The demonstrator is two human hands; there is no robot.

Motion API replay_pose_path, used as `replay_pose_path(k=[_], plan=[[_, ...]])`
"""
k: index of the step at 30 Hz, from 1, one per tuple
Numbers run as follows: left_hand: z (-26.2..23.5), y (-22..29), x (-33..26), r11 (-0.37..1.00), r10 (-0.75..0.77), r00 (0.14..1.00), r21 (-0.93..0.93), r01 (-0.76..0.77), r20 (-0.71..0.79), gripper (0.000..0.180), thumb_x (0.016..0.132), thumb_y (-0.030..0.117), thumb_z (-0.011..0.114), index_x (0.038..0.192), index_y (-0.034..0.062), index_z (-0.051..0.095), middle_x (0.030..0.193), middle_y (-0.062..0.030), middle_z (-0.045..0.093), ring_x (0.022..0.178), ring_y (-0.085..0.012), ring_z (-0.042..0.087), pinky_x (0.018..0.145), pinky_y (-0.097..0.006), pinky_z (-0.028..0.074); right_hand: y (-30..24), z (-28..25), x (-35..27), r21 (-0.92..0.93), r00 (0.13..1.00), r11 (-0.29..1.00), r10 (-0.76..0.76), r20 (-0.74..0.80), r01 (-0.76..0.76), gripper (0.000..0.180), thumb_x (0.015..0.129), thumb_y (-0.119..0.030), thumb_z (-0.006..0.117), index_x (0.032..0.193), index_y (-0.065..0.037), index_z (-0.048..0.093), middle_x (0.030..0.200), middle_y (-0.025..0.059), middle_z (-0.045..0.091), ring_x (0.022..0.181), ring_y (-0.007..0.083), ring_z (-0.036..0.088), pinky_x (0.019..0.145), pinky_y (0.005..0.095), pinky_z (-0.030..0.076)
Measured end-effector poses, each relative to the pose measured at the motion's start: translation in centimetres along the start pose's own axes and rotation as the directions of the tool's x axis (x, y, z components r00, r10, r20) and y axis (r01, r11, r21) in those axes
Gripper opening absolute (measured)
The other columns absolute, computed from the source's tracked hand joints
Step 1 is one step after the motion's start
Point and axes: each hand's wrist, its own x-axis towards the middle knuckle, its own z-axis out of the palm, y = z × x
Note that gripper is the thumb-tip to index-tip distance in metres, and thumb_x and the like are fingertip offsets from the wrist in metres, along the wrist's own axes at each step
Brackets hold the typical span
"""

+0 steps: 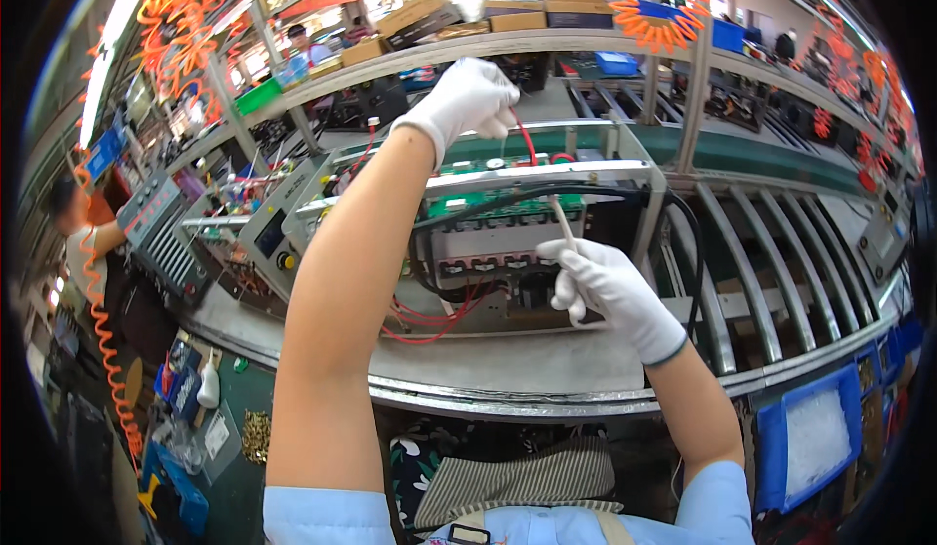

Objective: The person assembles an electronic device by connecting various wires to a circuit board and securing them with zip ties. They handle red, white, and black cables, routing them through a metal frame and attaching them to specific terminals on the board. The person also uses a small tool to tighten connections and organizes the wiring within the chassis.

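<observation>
Apparently, the left hand pinches a red wire, raised maybe to hold it off the green circuit board inside the open metal frame. The right hand grips a pale stick; black cable bends nearby, narrowing the right side, while upward remains open room.

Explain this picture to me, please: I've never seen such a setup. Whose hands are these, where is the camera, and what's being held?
There's no robot here: a person works with their own gloved hands. The wide, curved picture comes from a camera worn on their head, looking down. The left hand appears to pinch a red wire; the right hand holds a thin pale stick. Before them, an open metal-framed unit with a green circuit board stands on a pale work surface.
</observation>
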Motion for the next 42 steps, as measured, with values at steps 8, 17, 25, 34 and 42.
replay_pose_path(k=[8,17,25,34,42], plan=[[-15.0,-8.2,2.8,0.915,0.120,0.833,0.385,0.118,-0.541,0.024,0.086,0.028,0.064,0.096,0.0064,0.069,0.098,-0.0166,0.070,0.091,-0.0280,0.071,0.081,-0.039,0.057,1.0,-0.1,-1.8,-0.456,0.751,0.809,-0.549,-0.365,0.370,0.032,0.093,-0.001,0.058,0.125,0.005,0.054,0.115,0.0107,0.063,0.110,0.0171,0.060,0.098,0.0310,0.046],[-10.8,12.7,-5.0,0.740,0.295,0.748,-0.353,-0.573,-0.595,0.017,0.096,0.010,0.055,0.105,-0.0045,0.057,0.094,-0.0169,0.067,0.085,-0.0263,0.070,0.079,-0.033,0.058,-12.1,1.2,9.2,-0.619,0.932,0.701,-0.205,0.300,0.354,0.033,0.100,-0.021,0.053,0.125,0.000,0.056,0.114,0.0095,0.065,0.108,0.0148,0.060,0.099,0.0277,0.044],[-12.5,-0.8,-5.3,0.933,-0.018,0.875,-0.323,-0.159,-0.484,0.020,0.094,0.017,0.058,0.105,0.0005,0.064,0.093,-0.0127,0.070,0.075,-0.0235,0.069,0.070,-0.032,0.056,-12.8,-5.8,10.1,-0.706,0.996,0.703,-0.067,0.053,0.085,0.025,0.097,-0.026,0.059,0.101,-0.003,0.069,0.074,0.0004,0.063,0.068,0.0095,0.059,0.066,0.0251,0.051],[-10.6,-12.8,-15.6,0.839,-0.213,0.939,0.442,0.317,-0.269,0.018,0.088,0.022,0.063,0.093,0.0049,0.068,0.081,-0.0100,0.069,0.081,-0.0184,0.067,0.073,-0.031,0.050,-11.7,1.9,8.4,-0.897,0.956,0.336,-0.049,0.288,0.287,0.053,0.087,-0.039,0.068,0.120,0.001,0.061,0.110,0.0174,0.067,0.103,0.0273,0.064,0.092,0.0349,0.047],[-11.7,-9.9,-15.2,0.822,-0.328,0.935,0.447,0.352,-0.134,0.015,0.084,0.013,0.064,0.093,0.0038,0.070,0.086,-0.0138,0.069,0.083,-0.0235,0.067,0.076,-0.036,0.051,-10.9,0.6,7.6,-0.949,0.976,0.232,-0.101,0.194,0.213,0.023,0.088,-0.026,0.068,0.096,-0.005,0.066,0.081,0.0143,0.066,0.078,0.0274,0.065,0.071,0.0362,0.048]])
